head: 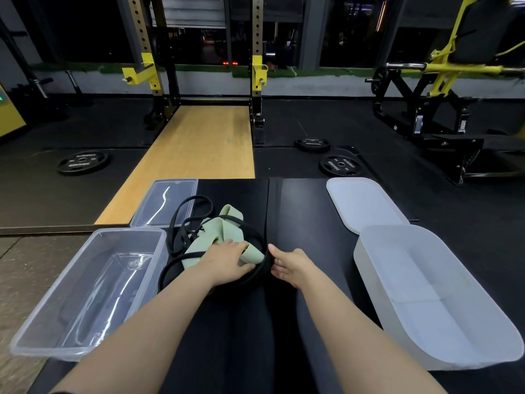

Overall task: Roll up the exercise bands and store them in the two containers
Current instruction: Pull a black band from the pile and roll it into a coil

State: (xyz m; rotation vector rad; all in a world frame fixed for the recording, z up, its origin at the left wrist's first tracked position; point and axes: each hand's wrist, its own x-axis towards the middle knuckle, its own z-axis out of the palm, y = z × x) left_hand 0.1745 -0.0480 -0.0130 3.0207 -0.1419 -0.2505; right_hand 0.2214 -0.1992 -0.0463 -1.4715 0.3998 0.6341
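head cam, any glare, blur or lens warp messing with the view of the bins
Head view: bright streaks of glare on the clear container and its lid; the frosted white container shows none. Wide-angle warp bows the edges; the yellow machine at top right is smeared. Bands and hands are sharp.

- left hand (227, 263) and right hand (289, 265): bare, no gloves, rings or watch seen
- both forearms bare, no sleeves in view
- dark edge at left arm's bottom corner, unclear
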